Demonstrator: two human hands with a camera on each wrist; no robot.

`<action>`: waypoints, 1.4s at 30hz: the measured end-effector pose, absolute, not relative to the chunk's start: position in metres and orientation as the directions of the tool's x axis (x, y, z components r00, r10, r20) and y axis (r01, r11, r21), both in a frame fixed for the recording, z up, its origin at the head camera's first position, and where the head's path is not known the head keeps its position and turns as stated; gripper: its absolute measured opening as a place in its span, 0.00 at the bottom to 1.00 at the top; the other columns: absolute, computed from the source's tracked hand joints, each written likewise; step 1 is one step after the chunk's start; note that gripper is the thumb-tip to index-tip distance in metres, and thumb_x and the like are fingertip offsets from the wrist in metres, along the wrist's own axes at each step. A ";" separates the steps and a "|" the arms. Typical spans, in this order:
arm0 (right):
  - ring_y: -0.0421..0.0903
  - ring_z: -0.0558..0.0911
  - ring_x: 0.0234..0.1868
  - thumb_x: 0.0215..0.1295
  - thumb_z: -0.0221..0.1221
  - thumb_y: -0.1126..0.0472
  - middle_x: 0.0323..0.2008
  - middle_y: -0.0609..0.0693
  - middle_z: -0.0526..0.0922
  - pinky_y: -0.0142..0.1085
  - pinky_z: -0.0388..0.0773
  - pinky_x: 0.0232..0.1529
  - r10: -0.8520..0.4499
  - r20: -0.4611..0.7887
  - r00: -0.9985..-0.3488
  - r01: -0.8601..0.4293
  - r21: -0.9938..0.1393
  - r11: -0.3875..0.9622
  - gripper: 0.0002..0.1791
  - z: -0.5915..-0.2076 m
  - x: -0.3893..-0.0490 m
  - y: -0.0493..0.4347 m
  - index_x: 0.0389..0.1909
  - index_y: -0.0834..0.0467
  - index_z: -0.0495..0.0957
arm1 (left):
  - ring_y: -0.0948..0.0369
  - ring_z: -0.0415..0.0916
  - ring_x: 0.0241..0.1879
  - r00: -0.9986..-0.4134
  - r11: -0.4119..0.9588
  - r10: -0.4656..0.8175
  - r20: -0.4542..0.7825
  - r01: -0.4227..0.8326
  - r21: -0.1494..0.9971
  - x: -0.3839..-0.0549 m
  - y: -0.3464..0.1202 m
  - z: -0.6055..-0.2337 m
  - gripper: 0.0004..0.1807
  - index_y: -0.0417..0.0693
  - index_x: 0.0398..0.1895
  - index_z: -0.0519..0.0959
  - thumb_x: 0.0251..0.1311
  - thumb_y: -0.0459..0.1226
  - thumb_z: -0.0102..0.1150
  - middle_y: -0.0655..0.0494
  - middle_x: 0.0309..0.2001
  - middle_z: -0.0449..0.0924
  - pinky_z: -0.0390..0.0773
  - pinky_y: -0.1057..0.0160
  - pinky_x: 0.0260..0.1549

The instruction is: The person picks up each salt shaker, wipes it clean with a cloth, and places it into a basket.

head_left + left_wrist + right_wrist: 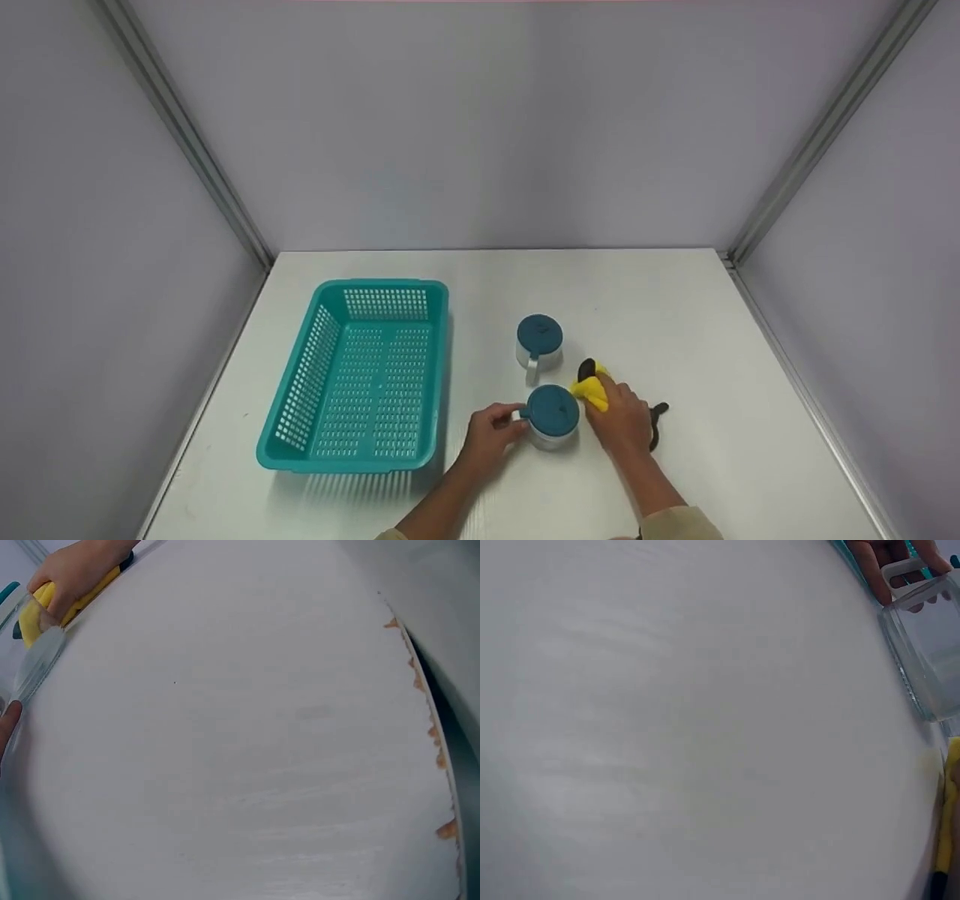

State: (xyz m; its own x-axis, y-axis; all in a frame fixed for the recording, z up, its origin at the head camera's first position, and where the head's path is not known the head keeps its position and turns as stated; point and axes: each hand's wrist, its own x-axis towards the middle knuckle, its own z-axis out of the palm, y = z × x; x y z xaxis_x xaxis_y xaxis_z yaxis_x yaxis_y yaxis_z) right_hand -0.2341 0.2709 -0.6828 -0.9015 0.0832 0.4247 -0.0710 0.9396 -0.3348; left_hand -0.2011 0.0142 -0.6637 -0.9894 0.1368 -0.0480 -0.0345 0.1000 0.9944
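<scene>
A clear mug with a blue lid (553, 410) stands on the white table, its handle to the left. My left hand (491, 436) pinches that handle between thumb and fingers; the right wrist view shows fingertips at the handle (901, 571) and against the clear wall (930, 652). My right hand (624, 421) grips a soft yellow-and-black item (591, 391) close to the mug's right side. A black end (659, 409) sticks out past this hand; the palm hides the middle. A second mug with the same blue lid (540, 335) stands just behind, its handle towards me.
A teal perforated basket (442, 360) sits on the left of the table (645, 292), with nothing in it. Grey panels (480, 127) enclose the back and both sides. The table's chipped edge (439, 757) shows in the left wrist view.
</scene>
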 end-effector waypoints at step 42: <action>0.43 0.76 0.52 0.65 0.61 0.41 0.60 0.49 0.77 0.32 0.73 0.57 0.368 0.245 -0.897 -0.009 -0.842 0.539 0.38 -0.655 -0.203 0.260 0.73 0.45 0.62 | 0.62 0.78 0.40 -0.998 0.053 -0.025 0.062 0.061 0.997 -0.189 0.018 -0.639 0.08 0.55 0.39 0.87 0.56 0.39 0.70 0.60 0.35 0.83 0.82 0.62 0.45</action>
